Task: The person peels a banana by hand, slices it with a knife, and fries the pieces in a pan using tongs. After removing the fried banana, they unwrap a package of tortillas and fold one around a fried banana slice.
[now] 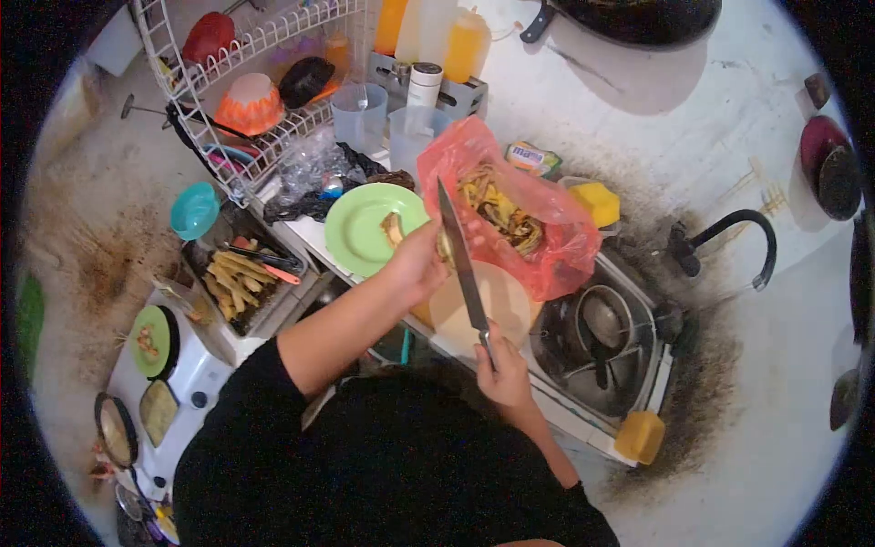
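Right hand (pixel 504 365) sits closest, fist wrapped round the handle of a knife (pixel 463 260), blade pointing up and away over the board (pixel 483 305). Left hand (pixel 417 264) pinches a small yellowish piece (pixel 445 244), probably plantain or banana, against the blade, between the green plate (pixel 365 228) and the red bag (pixel 538 228) of peels. Looks like mid-peel or trim; next stroke needs the edge kept clear of the left fingers. Piece is mostly hidden, can't tell how much skin is left.

Gripped in left hand (pixel 415 264): something small, mostly hidden by fingers (pixel 428 246). Knife (pixel 463 264) handle buried in right hand (pixel 501 369). Pan (pixel 638 14) cropped at top edge.
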Demonstrator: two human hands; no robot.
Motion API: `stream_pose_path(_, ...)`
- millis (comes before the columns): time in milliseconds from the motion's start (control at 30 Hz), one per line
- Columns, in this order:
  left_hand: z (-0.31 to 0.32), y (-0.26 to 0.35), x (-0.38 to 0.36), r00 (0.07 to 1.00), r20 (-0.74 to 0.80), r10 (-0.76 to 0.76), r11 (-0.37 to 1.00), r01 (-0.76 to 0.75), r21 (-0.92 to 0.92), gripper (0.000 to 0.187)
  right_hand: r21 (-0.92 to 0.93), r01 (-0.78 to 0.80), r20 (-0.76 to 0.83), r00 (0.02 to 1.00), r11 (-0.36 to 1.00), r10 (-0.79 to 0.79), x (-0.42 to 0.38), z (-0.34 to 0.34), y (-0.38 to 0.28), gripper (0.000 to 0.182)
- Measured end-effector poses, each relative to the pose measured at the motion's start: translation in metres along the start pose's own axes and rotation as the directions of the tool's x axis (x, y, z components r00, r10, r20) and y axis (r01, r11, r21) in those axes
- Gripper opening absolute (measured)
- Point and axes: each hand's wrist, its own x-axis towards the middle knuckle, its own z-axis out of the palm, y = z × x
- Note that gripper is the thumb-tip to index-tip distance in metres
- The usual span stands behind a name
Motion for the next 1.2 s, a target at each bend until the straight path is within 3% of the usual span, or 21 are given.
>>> stream_pose_path(167,0.011,0.002,-0.003,0.998,0.060,-0.020,1.000,0.019,0.006,0.035,-0.055,-0.065,0.029,0.997,0.996,0.067,-0.004,0.000,-0.005,0.043)
stream_pose_path(467,0.024,0.003,-0.009,1.000,0.018,-0.017,0.998,0.016,0.059,0.036,-0.204,-0.101,0.070,0.991,0.974,0.118,-0.005,0.008,-0.011,0.041)
stream_pose_path(567,0.022,0.001,-0.007,1.000,-0.024,-0.006,0.996,0.009,0.090,0.035,-0.226,-0.189,0.108,0.970,0.956,0.218,-0.003,0.012,-0.016,0.041)
stream_pose_path(667,0.009,-0.002,0.004,0.999,-0.044,-0.005,0.997,0.008,0.073,0.035,-0.160,-0.120,0.060,0.990,0.980,0.131,-0.002,0.018,-0.008,0.042)
stream_pose_path(767,-0.009,0.000,0.013,0.997,-0.072,-0.006,0.999,0.009,0.036,0.036,-0.094,-0.168,0.098,0.979,0.981,0.177,0.010,0.018,-0.012,0.039)
stream_pose_path(867,-0.018,0.008,0.017,0.999,-0.043,-0.006,1.000,0.004,-0.026,0.038,-0.012,-0.102,0.094,0.990,0.995,0.103,0.018,0.020,-0.008,0.040)
stream_pose_path(967,-0.024,0.021,0.017,0.999,-0.032,-0.022,0.999,0.020,-0.047,0.044,0.249,-0.167,0.160,0.979,0.954,0.129,0.033,0.014,-0.011,0.041)
stream_pose_path(1000,-0.028,0.025,0.015,0.999,-0.017,-0.031,0.998,0.030,-0.062,0.046,0.401,-0.353,0.270,0.927,0.845,0.259,0.038,0.009,-0.013,0.040)
stream_pose_path(1067,-0.036,0.031,0.013,0.999,0.017,-0.049,0.995,0.050,-0.090,0.050,0.576,-0.668,0.532,0.744,0.471,0.405,0.047,0.001,-0.019,0.039)
stream_pose_path(1200,-0.055,0.032,0.012,0.999,0.017,-0.051,0.986,0.053,-0.156,0.054,0.659,-0.736,0.633,0.654,0.156,0.414,0.050,0.002,-0.023,0.039)
